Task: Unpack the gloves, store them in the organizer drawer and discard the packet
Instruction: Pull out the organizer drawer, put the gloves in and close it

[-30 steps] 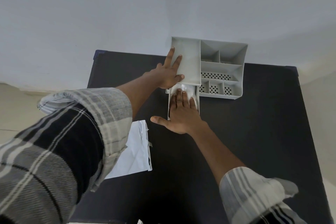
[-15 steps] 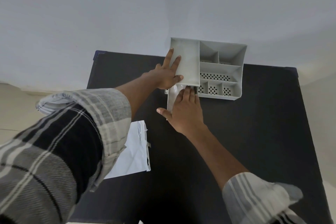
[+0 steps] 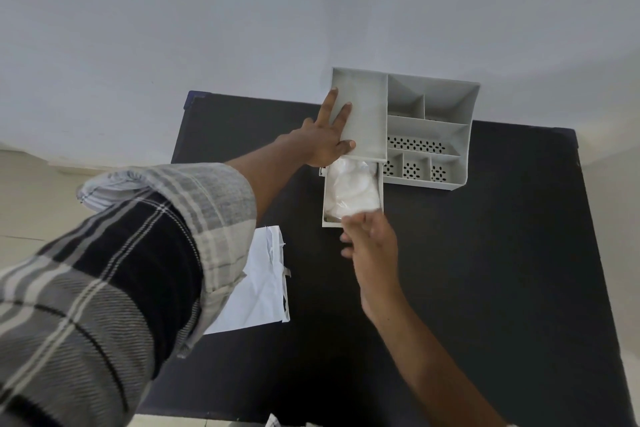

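Centrally, grey desk organizer [image 3: 429,135] on black table [image 3: 485,253], set against pale wall. Left hand [image 3: 325,139] laid flat, fingers spread, on solid lid section of organizer, bracing and not gripping. Drawer [image 3: 352,196] pulled out toward viewer beneath that section; inside, translucent white gloves [image 3: 351,189], bunched, filling most of its floor. Right hand [image 3: 369,243] at drawer's near edge, fingers loosely curled; blurred, so contact with front lip uncertain, apparently holding nothing. White packet [image 3: 258,284] lying flat on table, left of drawer, partly hidden under plaid sleeve [image 3: 131,253]. Perforated compartments at organizer's right.
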